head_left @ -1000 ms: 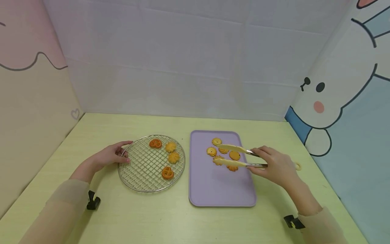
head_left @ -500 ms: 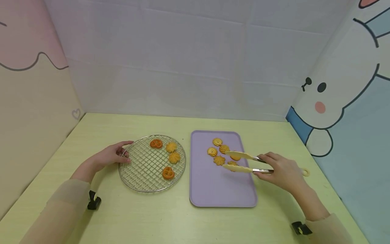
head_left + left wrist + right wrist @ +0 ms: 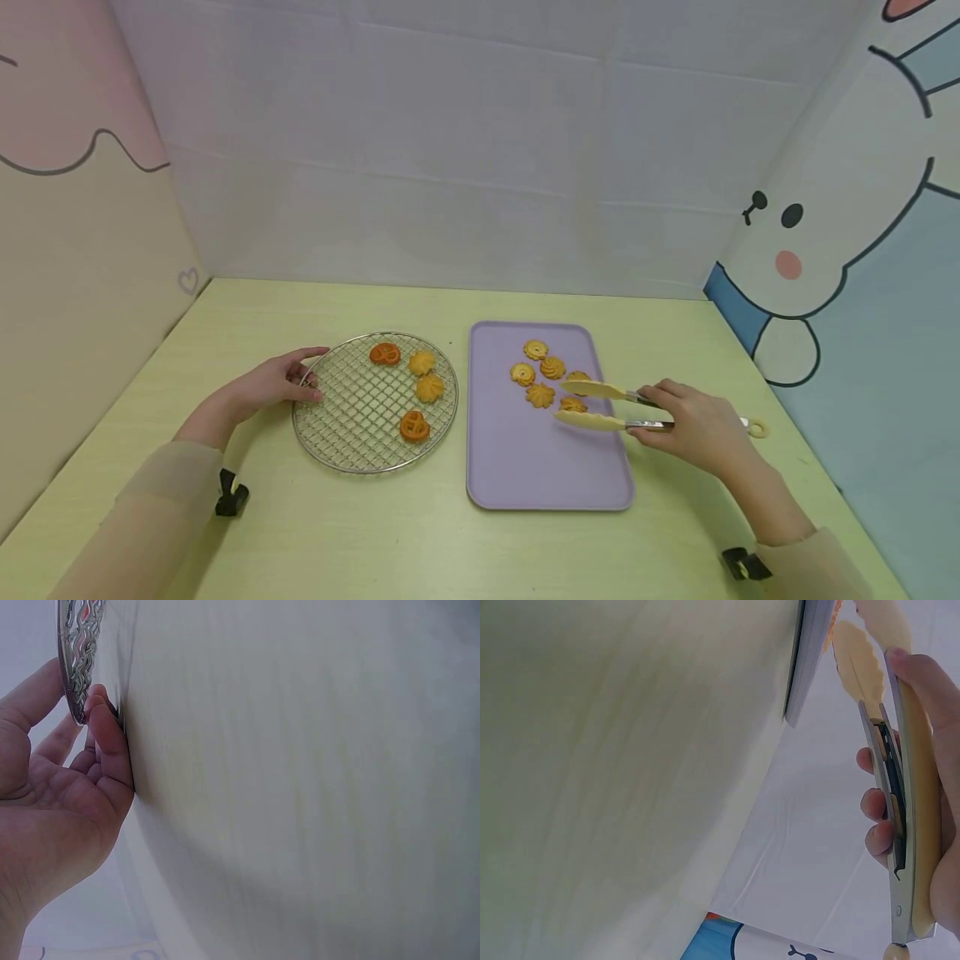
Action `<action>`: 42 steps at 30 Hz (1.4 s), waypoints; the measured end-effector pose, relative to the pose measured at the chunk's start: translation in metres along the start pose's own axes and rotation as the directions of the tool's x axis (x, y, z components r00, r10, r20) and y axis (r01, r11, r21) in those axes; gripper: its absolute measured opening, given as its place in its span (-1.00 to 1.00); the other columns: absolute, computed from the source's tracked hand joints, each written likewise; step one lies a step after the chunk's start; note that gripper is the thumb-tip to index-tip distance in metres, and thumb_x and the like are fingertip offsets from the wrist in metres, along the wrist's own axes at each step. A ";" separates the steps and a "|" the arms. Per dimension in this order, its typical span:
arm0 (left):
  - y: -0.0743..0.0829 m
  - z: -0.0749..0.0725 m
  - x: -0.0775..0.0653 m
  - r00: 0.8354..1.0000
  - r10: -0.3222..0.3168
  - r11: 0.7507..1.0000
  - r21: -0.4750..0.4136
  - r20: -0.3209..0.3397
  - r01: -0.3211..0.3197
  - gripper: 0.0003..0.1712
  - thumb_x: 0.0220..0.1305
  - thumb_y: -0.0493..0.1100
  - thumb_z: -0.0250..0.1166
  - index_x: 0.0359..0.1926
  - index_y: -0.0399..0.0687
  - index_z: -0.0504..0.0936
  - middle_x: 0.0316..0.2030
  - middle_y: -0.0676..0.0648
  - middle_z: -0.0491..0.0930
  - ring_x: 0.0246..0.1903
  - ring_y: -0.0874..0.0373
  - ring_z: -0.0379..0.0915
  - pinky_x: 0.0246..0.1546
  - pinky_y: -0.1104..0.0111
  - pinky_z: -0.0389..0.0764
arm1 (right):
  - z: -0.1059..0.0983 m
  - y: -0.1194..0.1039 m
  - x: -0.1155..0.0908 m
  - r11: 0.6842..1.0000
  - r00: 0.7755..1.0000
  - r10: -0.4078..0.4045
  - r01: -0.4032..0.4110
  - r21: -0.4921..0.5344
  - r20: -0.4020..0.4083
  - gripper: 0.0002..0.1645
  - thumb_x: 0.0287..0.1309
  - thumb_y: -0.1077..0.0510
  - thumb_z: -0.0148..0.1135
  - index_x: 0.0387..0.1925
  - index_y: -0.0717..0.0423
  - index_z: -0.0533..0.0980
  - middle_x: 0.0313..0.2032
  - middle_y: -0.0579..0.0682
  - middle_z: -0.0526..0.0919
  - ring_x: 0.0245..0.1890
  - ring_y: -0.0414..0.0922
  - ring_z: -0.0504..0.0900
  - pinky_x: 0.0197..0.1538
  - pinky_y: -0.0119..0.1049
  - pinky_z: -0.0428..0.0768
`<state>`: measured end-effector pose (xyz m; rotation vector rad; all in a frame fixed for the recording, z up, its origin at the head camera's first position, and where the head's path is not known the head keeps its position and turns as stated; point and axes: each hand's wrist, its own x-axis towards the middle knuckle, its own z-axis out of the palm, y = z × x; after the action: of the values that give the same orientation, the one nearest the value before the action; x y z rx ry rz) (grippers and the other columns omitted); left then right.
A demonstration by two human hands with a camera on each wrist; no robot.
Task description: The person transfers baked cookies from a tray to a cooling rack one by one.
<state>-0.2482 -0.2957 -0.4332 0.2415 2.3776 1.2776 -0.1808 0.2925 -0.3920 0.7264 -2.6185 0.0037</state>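
Tray = plain lilac. Rack: silver, criss-cross wire in a diamond grid. Pretzel-shaped biscuits deep orange-brown; flower-shaped ones golden yellow. Tray cookies approx. same gold, a couple w/ ring patterns, one swirled. Tongs: pale-yellow heads, silver arms, blackish bit inside. Sleeves beige; wrist clips blk w/ a yellow fleck. Tabletop pale yellow-green, faint streaky grain. Back sheet looks greyish lilac from here. L wall: pink over cream, dk-grey wavy line b/w, sm. mauve heart. R wall: lt-blue bg, white cartoon animal, blk outlines, pink cheek.
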 end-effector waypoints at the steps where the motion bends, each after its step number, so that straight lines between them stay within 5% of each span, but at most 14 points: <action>1: 0.000 0.000 0.000 1.000 -0.001 1.000 -0.001 0.000 0.001 -0.02 -0.05 -0.05 0.37 0.34 0.02 0.02 -0.28 -0.14 0.33 -0.31 0.13 0.24 -0.25 0.39 0.29 | 0.000 0.000 0.000 1.000 1.000 0.006 -0.006 -0.002 0.012 -0.41 -0.42 -0.31 0.37 -0.29 -0.09 0.57 -0.45 -0.24 0.51 -0.68 -0.34 0.30 -0.72 -0.43 0.16; 23: -0.004 -0.001 0.002 1.000 -0.001 1.000 -0.009 -0.005 0.001 -0.02 -0.06 -0.06 0.37 0.34 0.02 0.03 -0.28 -0.12 0.34 -0.30 0.13 0.25 -0.25 0.40 0.31 | -0.003 0.003 0.004 0.998 0.985 0.057 -0.058 0.001 0.164 -0.44 -0.32 -0.35 0.31 -0.29 -0.10 0.59 -0.38 -0.21 0.57 -0.61 -0.32 0.41 -0.66 -0.40 0.27; 42: -0.001 -0.001 0.001 1.000 0.004 1.000 -0.003 0.007 -0.004 -0.01 -0.06 -0.05 0.37 0.34 0.00 0.02 -0.28 -0.14 0.33 -0.30 0.13 0.24 -0.25 0.40 0.30 | -0.007 0.003 0.008 1.000 0.995 0.000 0.000 0.007 0.104 -0.49 -0.31 -0.33 0.32 -0.33 -0.12 0.60 -0.42 -0.25 0.56 -0.64 -0.35 0.39 -0.67 -0.42 0.27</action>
<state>-0.2492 -0.2967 -0.4342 0.2490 2.3706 1.2799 -0.1859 0.2920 -0.3821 0.7478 -2.7182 -0.0257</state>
